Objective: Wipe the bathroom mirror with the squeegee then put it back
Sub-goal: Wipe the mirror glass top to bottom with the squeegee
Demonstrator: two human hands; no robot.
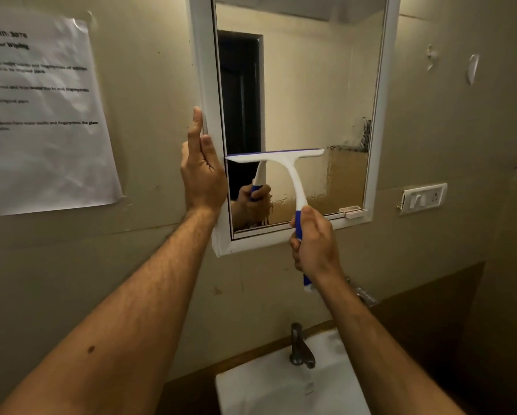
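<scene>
Right hand [314, 241] has its grip wrapped tight round the blue part of the handle of the white-and-blue plastic squeegee [284, 163], fingers curled fully about it, the handle's lower end poking out below the fist. Left hand [201, 172] lies flat, fingers straight, along the left edge of the white-framed bathroom mirror [204, 85], seemingly steadying it and gripping nothing.

Squeegee sits up and to the left of the right hand. Handle curves upward from the fist to the blade bar. Blade's long axis runs roughly level across the glass, tilted slightly down at its left end, which lies just beside the left hand. Blade edge appears to meet the glass in the lower half of the mirror.

Glass above the blade looks clear. Below it, and in a strip to its right, streaks and droplets remain. Judgement: wiping is well along; a downward pull toward the lower frame would take the wet band, then the right strip needs a pass.

Containers: white ceramic basin [251, 393] below with a metal tap [300, 347]; nothing visible in it. Small white tray [351, 209] on the lower frame; contents cannot be told.
</scene>
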